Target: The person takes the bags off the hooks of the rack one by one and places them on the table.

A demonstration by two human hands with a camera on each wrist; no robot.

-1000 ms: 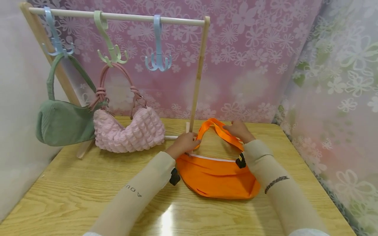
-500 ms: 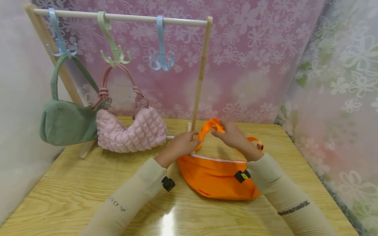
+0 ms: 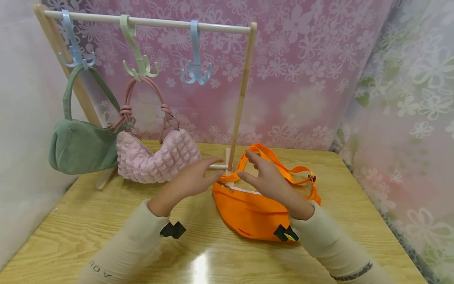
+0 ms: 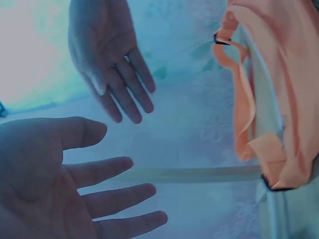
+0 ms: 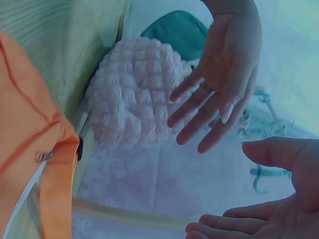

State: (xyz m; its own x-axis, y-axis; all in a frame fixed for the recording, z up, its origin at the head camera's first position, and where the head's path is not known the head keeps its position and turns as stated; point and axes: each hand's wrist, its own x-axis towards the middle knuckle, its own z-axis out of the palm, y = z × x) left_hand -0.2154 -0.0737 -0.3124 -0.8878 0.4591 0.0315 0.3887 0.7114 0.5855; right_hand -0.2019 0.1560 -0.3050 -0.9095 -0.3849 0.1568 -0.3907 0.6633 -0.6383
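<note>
An orange waist bag (image 3: pixel 252 213) lies on the table, its orange strap (image 3: pixel 283 167) looped behind it and its white zipper along the top. My left hand (image 3: pixel 191 177) hovers left of the bag with fingers spread and nothing held, as the left wrist view also shows. Above the bag's top edge is my right hand (image 3: pixel 267 179), its fingers extended and apart from the strap in the wrist views. A pink quilted bag (image 3: pixel 159 157) hangs by its handle from a green hook (image 3: pixel 140 65). Left of it, a green bag (image 3: pixel 85 146) hangs from a blue hook (image 3: pixel 76 55).
The hooks hang on a white rod (image 3: pixel 159 21) held by wooden posts; the right post (image 3: pixel 242 94) stands just behind the orange bag. Another blue hook (image 3: pixel 196 71) hangs at right with no bag on it. Floral curtains (image 3: pixel 298 98) close the back and right side.
Both hands have let go of the orange strap. The left hand has drawn back to the left; the right hand has moved left and toward me. The strap now lies loose behind the bag.
</note>
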